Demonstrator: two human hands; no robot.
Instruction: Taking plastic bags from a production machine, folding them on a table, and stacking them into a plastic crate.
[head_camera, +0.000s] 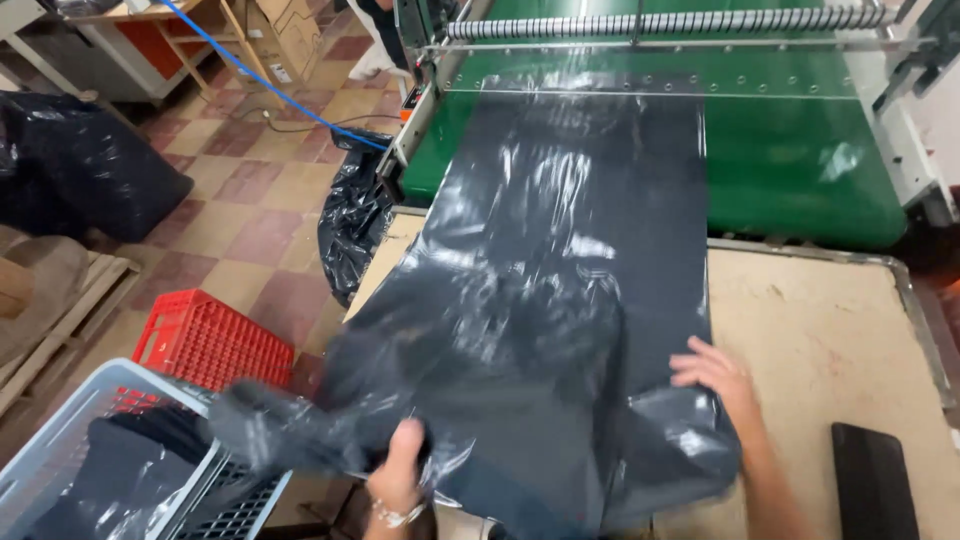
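On a tan tabletop (820, 330) below a green conveyor machine (790, 150), the left hand (398, 470) pinches the near edge of black plastic sheeting (560, 300) in a closed grip while the right hand (718, 378) presses it flat, fingers spread.

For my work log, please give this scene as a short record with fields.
Setting: workshop, tan worktable before a green conveyor machine
Main item: black plastic sheet running from machine onto table
Left hand: grips bunched sheet edge at the table's near side
Right hand: rests flat on sheet
Nearby: red crate, grey basket with black plastic, full black bags on tiled floor
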